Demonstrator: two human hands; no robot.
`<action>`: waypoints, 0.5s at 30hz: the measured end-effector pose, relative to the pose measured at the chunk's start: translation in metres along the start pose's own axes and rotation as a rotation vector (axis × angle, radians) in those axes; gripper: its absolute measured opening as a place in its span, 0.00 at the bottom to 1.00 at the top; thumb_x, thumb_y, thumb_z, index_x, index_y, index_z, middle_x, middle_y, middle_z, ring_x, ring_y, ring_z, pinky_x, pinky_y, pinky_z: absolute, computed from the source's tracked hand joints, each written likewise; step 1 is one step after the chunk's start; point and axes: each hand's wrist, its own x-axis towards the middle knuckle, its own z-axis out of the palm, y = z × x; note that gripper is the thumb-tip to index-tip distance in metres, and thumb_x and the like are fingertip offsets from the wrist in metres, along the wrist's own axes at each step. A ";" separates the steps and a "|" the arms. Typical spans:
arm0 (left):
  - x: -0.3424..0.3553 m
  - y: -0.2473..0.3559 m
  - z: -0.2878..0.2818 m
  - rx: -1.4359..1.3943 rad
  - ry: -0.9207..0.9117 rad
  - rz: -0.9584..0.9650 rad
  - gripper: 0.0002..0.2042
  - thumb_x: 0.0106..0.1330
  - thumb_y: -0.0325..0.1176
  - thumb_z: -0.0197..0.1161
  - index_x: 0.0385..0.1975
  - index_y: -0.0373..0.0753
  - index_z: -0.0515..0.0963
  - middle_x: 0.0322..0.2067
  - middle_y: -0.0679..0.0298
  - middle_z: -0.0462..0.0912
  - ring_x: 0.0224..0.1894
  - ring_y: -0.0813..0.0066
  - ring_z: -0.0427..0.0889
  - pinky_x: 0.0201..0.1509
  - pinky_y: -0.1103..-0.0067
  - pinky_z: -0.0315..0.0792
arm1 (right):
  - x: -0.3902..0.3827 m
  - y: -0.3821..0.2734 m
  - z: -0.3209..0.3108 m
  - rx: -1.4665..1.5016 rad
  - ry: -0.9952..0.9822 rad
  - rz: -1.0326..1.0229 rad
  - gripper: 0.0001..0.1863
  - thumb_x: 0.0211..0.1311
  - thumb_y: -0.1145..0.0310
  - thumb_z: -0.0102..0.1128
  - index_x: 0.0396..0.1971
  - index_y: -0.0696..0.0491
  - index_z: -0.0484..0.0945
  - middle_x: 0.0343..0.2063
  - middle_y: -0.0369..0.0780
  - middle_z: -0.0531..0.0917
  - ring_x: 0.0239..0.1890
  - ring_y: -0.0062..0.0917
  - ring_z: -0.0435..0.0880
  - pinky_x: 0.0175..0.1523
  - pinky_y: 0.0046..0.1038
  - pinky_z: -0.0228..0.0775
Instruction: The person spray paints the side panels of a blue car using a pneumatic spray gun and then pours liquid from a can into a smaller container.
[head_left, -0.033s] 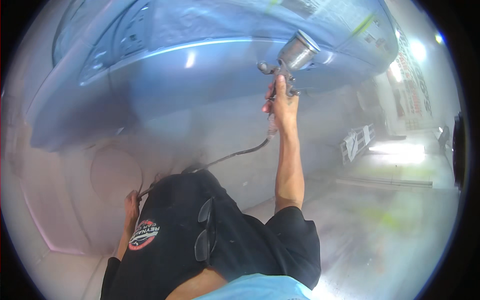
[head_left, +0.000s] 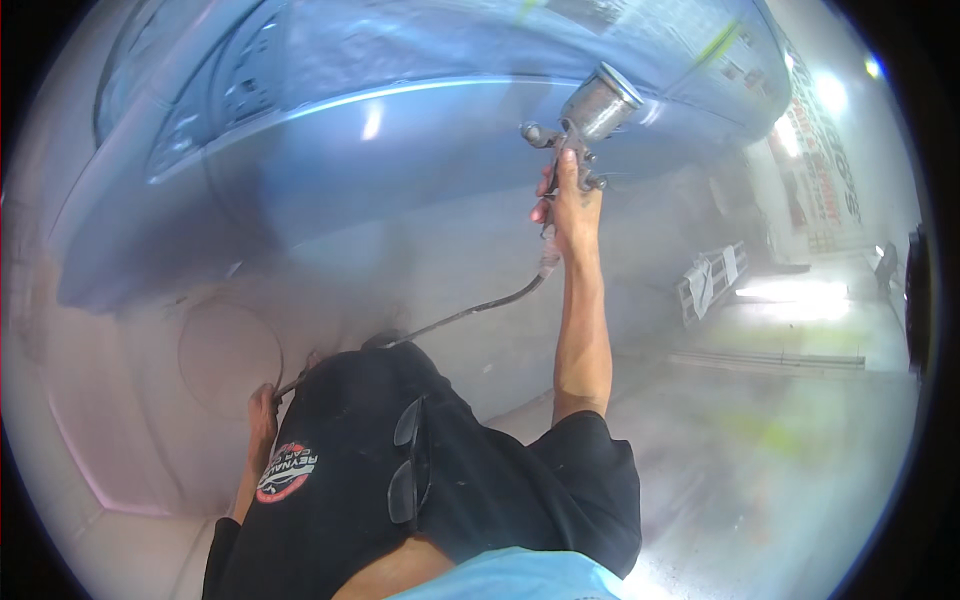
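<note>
My right hand (head_left: 574, 208) reaches forward, its fingers wrapped round the handle of a spray gun (head_left: 568, 136). The gun's metal cup (head_left: 602, 104) sits on top and tilts to the right. Just beyond it stretches a blue car body (head_left: 390, 155), and I see a gap between gun and panel only unclearly. A dark air hose (head_left: 472, 311) runs from the base of the handle back to my waist. At the lower left, my left hand (head_left: 263, 408) is closed on the hose beside my hip; its fingers are partly hidden.
Hazy mist hangs over the floor below the car. On the right stands a white slatted rack (head_left: 712, 283) with cloths or paper on it. Bright lamps (head_left: 830, 92) glow along the right wall. Sunglasses (head_left: 408, 465) hang from my black shirt.
The spray gun and my right hand sit very slightly further right and lower. The car's edge has shifted a little left in the view. Both grips look the same.
</note>
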 end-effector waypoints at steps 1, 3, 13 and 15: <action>-0.001 0.011 0.004 0.005 -0.010 0.011 0.27 0.72 0.55 0.46 0.21 0.36 0.72 0.17 0.65 0.68 0.22 0.76 0.66 0.27 0.74 0.61 | 0.013 -0.002 -0.022 0.002 0.015 -0.004 0.25 0.72 0.48 0.52 0.38 0.60 0.76 0.19 0.38 0.75 0.12 0.21 0.74 0.14 0.22 0.65; -0.006 0.039 0.006 0.071 -0.049 0.078 0.28 0.72 0.56 0.44 0.22 0.35 0.72 0.18 0.64 0.71 0.22 0.75 0.68 0.27 0.74 0.62 | 0.041 -0.005 -0.063 -0.001 0.141 -0.064 0.26 0.72 0.47 0.53 0.36 0.59 0.76 0.19 0.38 0.75 0.11 0.22 0.73 0.13 0.23 0.65; 0.009 0.118 0.032 0.137 -0.181 0.322 0.19 0.70 0.46 0.50 0.25 0.36 0.68 0.19 0.57 0.71 0.22 0.58 0.71 0.28 0.66 0.64 | 0.179 -0.034 -0.223 -0.099 0.328 0.012 0.29 0.69 0.42 0.55 0.32 0.59 0.76 0.18 0.38 0.75 0.10 0.25 0.74 0.13 0.25 0.65; 0.014 0.115 0.032 0.161 -0.145 0.340 0.18 0.71 0.45 0.51 0.25 0.36 0.69 0.20 0.55 0.72 0.22 0.57 0.72 0.28 0.66 0.64 | 0.204 -0.025 -0.231 -0.124 0.382 -0.003 0.30 0.68 0.41 0.56 0.31 0.59 0.75 0.18 0.39 0.76 0.10 0.27 0.75 0.13 0.27 0.65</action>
